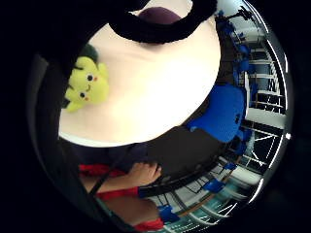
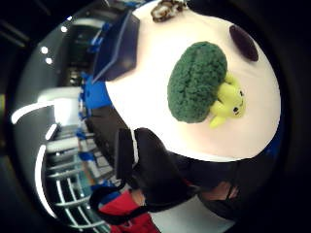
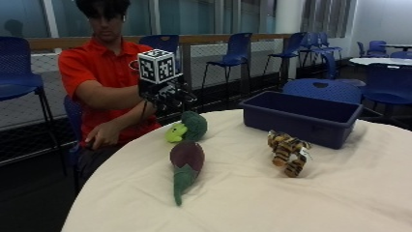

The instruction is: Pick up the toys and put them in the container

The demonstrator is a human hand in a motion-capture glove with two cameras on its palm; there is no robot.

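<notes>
Hand (image 3: 166, 94) in its black glove hovers above the broccoli toy (image 3: 187, 127), fingers spread, holding nothing.

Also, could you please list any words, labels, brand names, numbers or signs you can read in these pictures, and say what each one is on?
None: no readable text shows in any view.
Dark blue plastic container: no label visible.
Green and yellow broccoli plush toy, purple and green eggplant plush toy, striped tiger plush toy: no tags legible.
Person's red shirt: a small chest mark, too blurred to read.
</notes>
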